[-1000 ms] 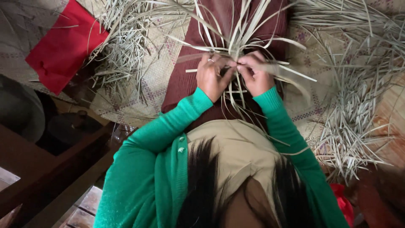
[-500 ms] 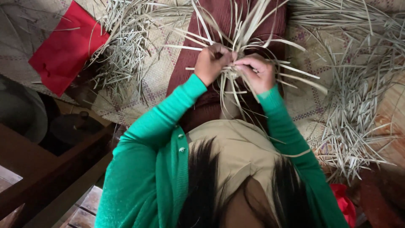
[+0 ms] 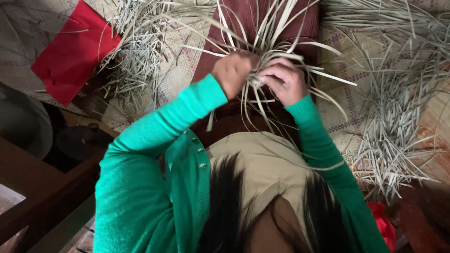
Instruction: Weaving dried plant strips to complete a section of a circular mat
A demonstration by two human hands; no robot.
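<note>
Your two hands met over a knot of pale strips (image 3: 257,84), held above your lap on the maroon cloth (image 3: 253,14). From that knot the loose ends fanned out upward and to both sides, and a few hung down toward your chest. Your left hand (image 3: 233,71) was closed around the knot from the left, back of the hand to the camera, so you could not see how far its fingers were curled. Your right hand (image 3: 284,80) pinched the same knot from the right, its fingers (image 3: 276,75) bent and pressed close on the strips.

The step in hand appeared to be the start of a weave: gathering and crossing the strips at their centre. The next move probably called for keeping the left grip tight while the right freed one strip and led it over or under its neighbour; a slack hold would likely let the crossing spring apart.

Piles of cut strips lay on the mat (image 3: 342,98), one at left (image 3: 136,51), one at right (image 3: 393,122). A red cloth (image 3: 70,56) lay further left.
</note>
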